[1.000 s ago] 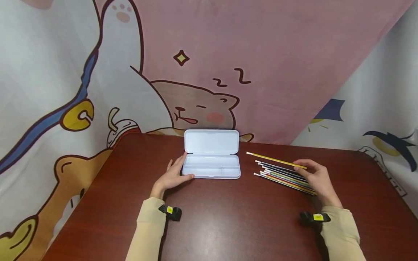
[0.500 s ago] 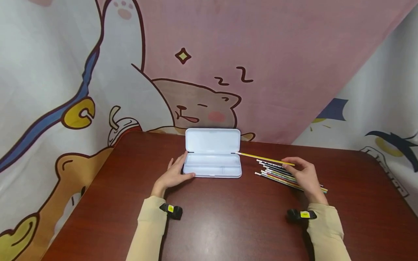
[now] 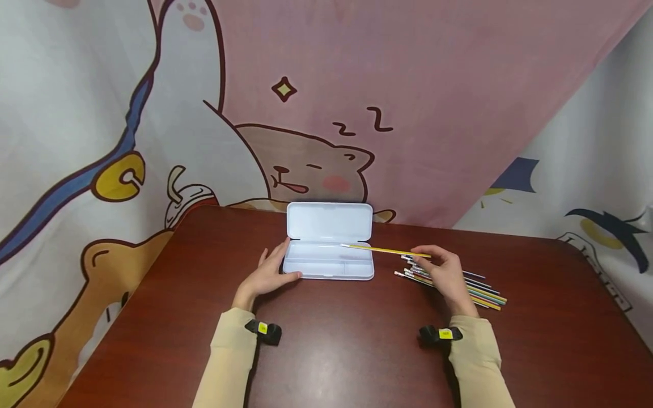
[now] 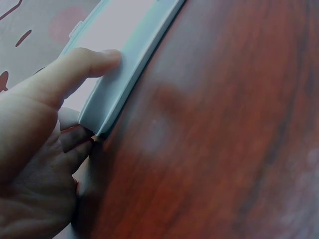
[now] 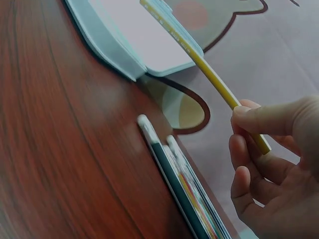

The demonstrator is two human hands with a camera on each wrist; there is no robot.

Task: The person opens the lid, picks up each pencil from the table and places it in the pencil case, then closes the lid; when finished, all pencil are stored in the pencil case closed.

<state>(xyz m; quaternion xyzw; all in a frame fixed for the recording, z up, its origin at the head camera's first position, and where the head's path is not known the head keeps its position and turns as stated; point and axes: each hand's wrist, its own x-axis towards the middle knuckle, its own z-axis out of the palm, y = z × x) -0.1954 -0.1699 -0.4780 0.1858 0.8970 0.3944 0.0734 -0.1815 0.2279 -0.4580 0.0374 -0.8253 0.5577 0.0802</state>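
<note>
An open white pencil case [image 3: 329,266] lies at the far middle of the dark wooden table [image 3: 336,340], its lid [image 3: 329,221] tipped back. My left hand [image 3: 267,275] rests against the case's left end, thumb on its front edge [image 4: 127,59] and fingers straight along the side. My right hand [image 3: 442,273] pinches a yellow pencil [image 3: 382,249] by its right end; the pencil [image 5: 199,59] hangs level, its far tip over the case's tray. Under and to the right of that hand lies a bundle of several coloured pencils [image 3: 482,292], also seen as pencils [image 5: 184,194] in the right wrist view.
A cartoon-printed cloth [image 3: 326,113] hangs right behind the table and drapes down both sides. The table's back edge [image 3: 459,229] runs just behind the case. Bare wood stretches between my forearms [image 3: 347,351] toward the near edge.
My right hand has carried the yellow pencil leftward from above the bundle until its tip reaches over the case. The left hand has stayed on the case.
</note>
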